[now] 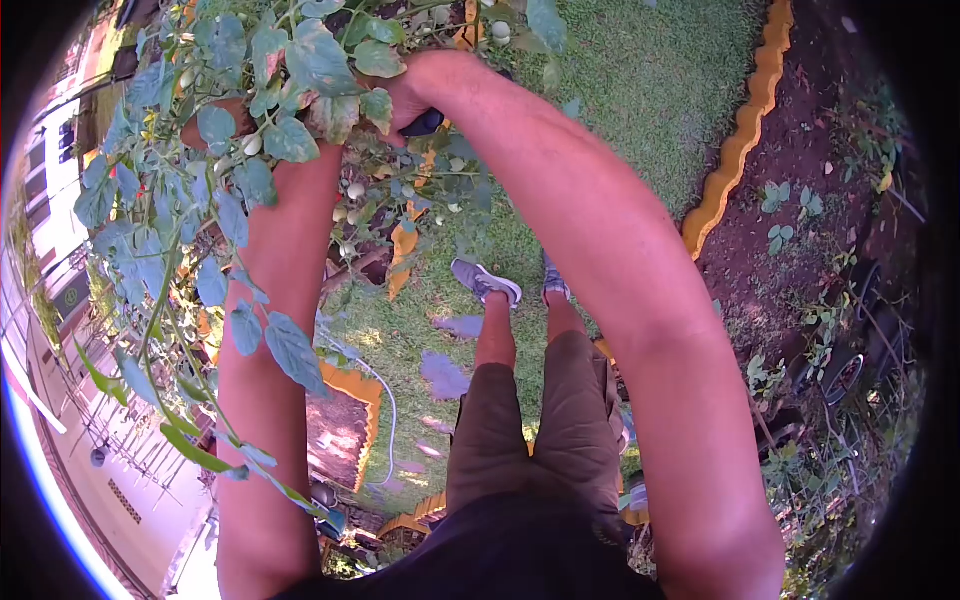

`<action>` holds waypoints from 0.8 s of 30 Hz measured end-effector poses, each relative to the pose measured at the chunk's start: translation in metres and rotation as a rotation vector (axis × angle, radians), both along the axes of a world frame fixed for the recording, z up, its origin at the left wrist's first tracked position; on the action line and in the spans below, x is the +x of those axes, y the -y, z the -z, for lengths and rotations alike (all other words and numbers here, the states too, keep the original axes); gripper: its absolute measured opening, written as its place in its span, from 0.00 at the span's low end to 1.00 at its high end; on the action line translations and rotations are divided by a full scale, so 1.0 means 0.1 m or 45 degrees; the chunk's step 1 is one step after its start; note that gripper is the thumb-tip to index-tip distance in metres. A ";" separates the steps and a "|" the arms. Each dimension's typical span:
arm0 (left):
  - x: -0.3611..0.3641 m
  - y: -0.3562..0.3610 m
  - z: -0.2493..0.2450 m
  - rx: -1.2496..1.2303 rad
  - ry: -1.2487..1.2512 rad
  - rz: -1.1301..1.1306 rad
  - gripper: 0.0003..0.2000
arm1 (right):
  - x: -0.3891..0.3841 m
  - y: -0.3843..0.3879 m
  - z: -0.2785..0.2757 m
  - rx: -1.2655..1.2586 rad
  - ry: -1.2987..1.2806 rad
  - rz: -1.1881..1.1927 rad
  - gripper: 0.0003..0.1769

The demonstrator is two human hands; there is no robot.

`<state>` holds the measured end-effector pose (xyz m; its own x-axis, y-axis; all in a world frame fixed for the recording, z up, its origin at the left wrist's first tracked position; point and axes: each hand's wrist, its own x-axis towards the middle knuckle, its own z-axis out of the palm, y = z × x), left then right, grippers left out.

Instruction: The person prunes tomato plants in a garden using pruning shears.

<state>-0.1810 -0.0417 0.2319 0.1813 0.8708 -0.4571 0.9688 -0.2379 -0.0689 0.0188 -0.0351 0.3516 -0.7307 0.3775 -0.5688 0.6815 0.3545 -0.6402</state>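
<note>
A tomato plant (320,60) with broad, partly yellowed leaves and pale green tomatoes (355,190) fills the upper left. Both my arms reach up into its foliage. My left hand (215,125) lies mostly behind leaves, so its fingers are hidden. Close to its right, my right hand (400,100) is bent inward at the wrist among the leaves, with its visible fingers curled. A dark blue object (424,123) shows at the palm side of the right hand; its kind cannot be made out.
Wavy yellow edging (740,150) separates the grass (640,90) from a soil bed (780,190) on the right. My shoes (487,283) stand on the grass beside flat stones (445,377). A pale hose (390,420) curves at lower left, near a building (120,510).
</note>
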 end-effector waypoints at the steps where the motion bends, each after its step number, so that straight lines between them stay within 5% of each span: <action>1: -0.01 0.00 0.01 0.004 0.010 0.004 0.14 | 0.05 0.04 -0.10 0.007 -0.012 0.014 0.40; 11: -0.04 -0.02 0.04 0.038 0.088 0.046 0.14 | 0.29 0.22 -0.29 0.052 -0.141 0.205 0.39; 18: -0.07 -0.07 0.08 0.073 0.159 0.092 0.14 | 0.18 0.15 -0.16 -0.084 0.121 0.167 0.47; 24: -0.10 -0.15 0.13 0.159 0.343 0.185 0.14 | 0.39 0.28 -0.36 0.143 0.093 0.286 0.32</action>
<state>-0.1908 -0.0266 0.2190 0.4073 0.8732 -0.2675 0.9129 -0.3805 0.1478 0.0580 -0.0631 0.3874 -0.5802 0.5894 -0.5622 0.7939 0.2551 -0.5519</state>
